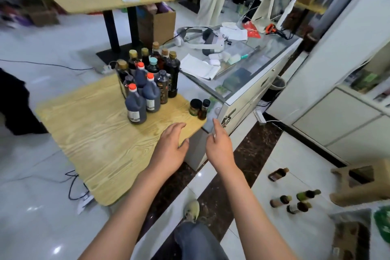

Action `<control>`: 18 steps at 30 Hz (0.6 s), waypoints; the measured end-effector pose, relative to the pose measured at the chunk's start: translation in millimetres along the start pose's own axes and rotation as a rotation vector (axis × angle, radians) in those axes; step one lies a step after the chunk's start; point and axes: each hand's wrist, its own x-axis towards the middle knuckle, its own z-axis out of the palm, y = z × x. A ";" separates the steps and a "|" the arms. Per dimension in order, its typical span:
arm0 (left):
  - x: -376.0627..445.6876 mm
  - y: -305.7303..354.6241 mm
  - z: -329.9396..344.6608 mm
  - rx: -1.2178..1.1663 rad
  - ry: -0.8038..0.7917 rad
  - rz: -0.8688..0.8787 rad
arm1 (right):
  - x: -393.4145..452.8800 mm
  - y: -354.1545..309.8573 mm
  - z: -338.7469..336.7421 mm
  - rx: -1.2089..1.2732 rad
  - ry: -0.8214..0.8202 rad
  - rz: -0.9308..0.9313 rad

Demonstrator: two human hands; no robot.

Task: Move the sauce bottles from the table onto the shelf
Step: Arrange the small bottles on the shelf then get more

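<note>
Several dark sauce bottles (147, 82) stand clustered at the far side of the wooden table (90, 133); the nearest ones are jugs with orange caps (136, 105). A small dark jar (195, 107) and a small bottle (204, 110) stand at the table's right corner. My left hand (171, 148) hovers over the table's near right edge, fingers relaxed, holding nothing. My right hand (219, 145) hangs just past that corner, fingers loosely extended and empty. Both hands are short of the small jar and bottle.
A glass counter (253, 65) with a headset, papers and a screen adjoins the table on the right. White cabinets and shelving (348, 95) stand at right. Several small bottles (293, 198) lie on the floor beside a stool (363, 181). A person stands at the back.
</note>
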 end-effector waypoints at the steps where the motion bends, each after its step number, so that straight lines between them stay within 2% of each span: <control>1: 9.0 -4.6 4.0 -0.014 -0.004 -0.018 | 14.0 2.3 1.0 0.015 -0.002 0.018; 7: 84.2 -27.3 40.3 -0.119 0.004 -0.153 | 111.1 19.8 6.5 0.019 -0.017 0.033; 13: 185.9 -36.3 106.2 -0.205 -0.003 -0.300 | 220.0 39.1 16.7 -0.056 -0.124 -0.011; 18: 258.5 -43.8 160.0 -0.152 0.002 -0.398 | 288.2 65.2 23.0 -0.027 -0.159 -0.038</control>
